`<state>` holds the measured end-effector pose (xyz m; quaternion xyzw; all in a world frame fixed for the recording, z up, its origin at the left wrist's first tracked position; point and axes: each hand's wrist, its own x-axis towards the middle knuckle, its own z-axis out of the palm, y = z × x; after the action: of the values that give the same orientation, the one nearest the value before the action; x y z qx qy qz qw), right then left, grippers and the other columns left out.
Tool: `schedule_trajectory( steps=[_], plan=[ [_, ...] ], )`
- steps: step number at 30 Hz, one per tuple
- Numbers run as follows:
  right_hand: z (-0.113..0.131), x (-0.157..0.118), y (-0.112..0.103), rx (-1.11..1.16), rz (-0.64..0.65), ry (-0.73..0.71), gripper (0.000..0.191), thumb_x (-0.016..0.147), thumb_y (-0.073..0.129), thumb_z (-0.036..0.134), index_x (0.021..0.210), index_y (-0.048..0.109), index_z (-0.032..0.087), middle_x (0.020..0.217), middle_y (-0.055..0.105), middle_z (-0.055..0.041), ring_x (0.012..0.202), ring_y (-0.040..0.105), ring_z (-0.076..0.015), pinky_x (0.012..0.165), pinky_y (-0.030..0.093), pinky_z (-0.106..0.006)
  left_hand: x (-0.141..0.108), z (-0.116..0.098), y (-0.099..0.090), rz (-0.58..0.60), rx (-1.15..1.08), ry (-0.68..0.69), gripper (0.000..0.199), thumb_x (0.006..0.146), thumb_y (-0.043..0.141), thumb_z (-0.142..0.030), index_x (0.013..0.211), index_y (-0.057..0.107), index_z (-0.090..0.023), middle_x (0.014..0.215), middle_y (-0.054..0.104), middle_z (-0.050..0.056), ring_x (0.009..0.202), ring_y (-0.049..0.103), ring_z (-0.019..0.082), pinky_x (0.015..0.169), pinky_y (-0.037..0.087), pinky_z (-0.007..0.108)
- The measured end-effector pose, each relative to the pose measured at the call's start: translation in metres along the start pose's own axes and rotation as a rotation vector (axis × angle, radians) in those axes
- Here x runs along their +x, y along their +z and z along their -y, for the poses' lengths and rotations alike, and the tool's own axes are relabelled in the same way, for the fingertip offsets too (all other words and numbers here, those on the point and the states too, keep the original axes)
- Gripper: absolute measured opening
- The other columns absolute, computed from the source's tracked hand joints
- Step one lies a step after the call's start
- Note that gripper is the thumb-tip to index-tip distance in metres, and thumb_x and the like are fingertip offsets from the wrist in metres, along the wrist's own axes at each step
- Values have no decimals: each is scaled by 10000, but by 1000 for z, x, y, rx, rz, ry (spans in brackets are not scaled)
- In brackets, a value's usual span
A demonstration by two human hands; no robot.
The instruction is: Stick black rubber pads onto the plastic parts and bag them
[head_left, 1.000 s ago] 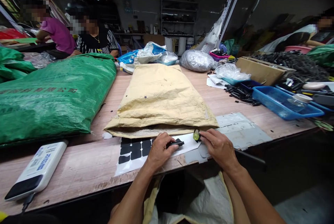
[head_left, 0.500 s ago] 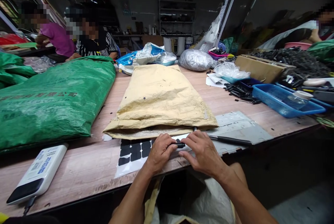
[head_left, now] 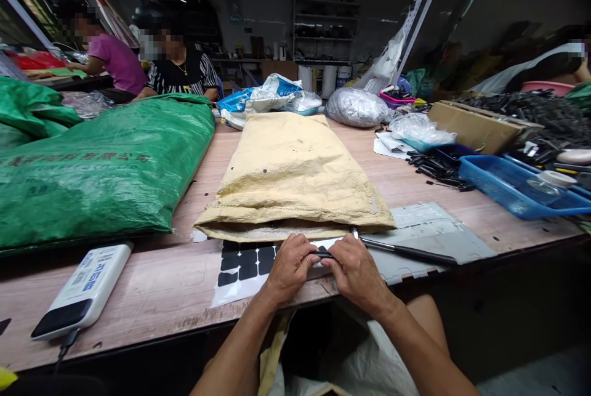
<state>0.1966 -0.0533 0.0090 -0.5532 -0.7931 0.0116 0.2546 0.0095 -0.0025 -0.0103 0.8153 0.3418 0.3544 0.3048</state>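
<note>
Between my two hands is a small black rod-like part (head_left: pixel 323 254), low over the table's front edge. My left hand (head_left: pixel 292 265) pinches its left end, and my right hand (head_left: pixel 356 270) has its fingers closed round the right end. Under and beside my left hand lies a white sheet with black squares (head_left: pixel 247 266). A tan sack (head_left: pixel 295 168) lies just beyond the hands, its mouth slightly parted toward me. Right of my right hand, a black-handled metal tool (head_left: pixel 406 249) rests on a grey sheet (head_left: pixel 429 230).
A green sack (head_left: pixel 106 168) and a white power bank (head_left: pixel 85 291) with a cable are at left. A blue tray (head_left: pixel 521 189), black parts (head_left: pixel 438 171) and a cardboard box (head_left: pixel 478 128) stand at right. An open sack (head_left: pixel 369 353) is below the table edge. Two people sit behind.
My right hand has closed its fingers on the black part, which my left hand still holds. The view has shifted, so the table's things appear farther right.
</note>
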Motion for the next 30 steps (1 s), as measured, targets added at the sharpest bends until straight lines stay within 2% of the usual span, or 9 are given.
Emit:
schedule_trajectory(
  steps=[3,7,11,16,21,23,26,28,30],
  plan=[
    [-3,-1,1,43,12,-10,235,979,543,235,747,545,202,782,621,-36,847,489,-210,796,343,-352,1,0,0,6,4,0,207,955,535,-244,916,730,-183,854,620,55,873,539,210,841,416,370],
    [-12,-2,-13,73,32,-3,215,978,591,366,825,624,218,811,654,-27,854,526,-207,811,364,-348,2,-4,-1,19,4,-5,190,953,553,-247,923,732,-191,865,634,48,883,546,206,848,407,366],
    [-36,-3,-27,11,-115,62,237,942,631,456,991,685,231,908,685,-45,893,558,-221,807,379,-348,1,-8,-3,31,8,-14,162,946,580,-267,932,726,-199,881,647,47,900,544,213,848,398,364],
    [-66,-12,-9,-282,-271,219,182,958,596,365,937,695,214,926,677,-68,950,564,-249,822,368,-358,1,-5,-1,38,-11,-8,111,919,633,-275,934,711,-197,906,660,46,914,555,217,838,401,353],
    [-70,-19,6,-296,-299,247,248,1008,514,377,951,695,218,901,659,-61,909,555,-234,812,359,-352,-4,-20,-3,45,5,10,94,915,643,-247,981,688,-198,957,688,47,933,573,212,856,420,344],
    [-70,-19,5,-282,-288,245,250,1011,510,381,939,691,225,903,656,-56,910,549,-234,813,353,-353,-15,-38,-3,120,13,12,94,925,636,-253,988,687,-207,943,692,44,915,587,206,837,431,331],
    [-70,-19,2,-271,-282,247,258,1016,499,381,927,685,226,903,652,-56,901,541,-233,805,346,-354,-40,-62,7,337,-28,5,107,926,640,-283,1006,696,-239,931,710,29,879,631,191,798,455,300],
    [-70,-18,2,-264,-286,248,266,1019,491,379,926,685,222,901,650,-59,899,538,-233,803,344,-355,-60,-66,23,468,-36,-73,117,895,676,-310,999,710,-268,953,733,22,889,665,200,789,475,293],
    [-69,-18,2,-253,-292,243,271,1019,488,379,927,686,219,902,650,-62,897,536,-232,801,343,-355,-78,-58,45,562,46,-230,124,837,713,-324,949,723,-269,969,748,42,915,692,247,775,496,322]
  ],
)
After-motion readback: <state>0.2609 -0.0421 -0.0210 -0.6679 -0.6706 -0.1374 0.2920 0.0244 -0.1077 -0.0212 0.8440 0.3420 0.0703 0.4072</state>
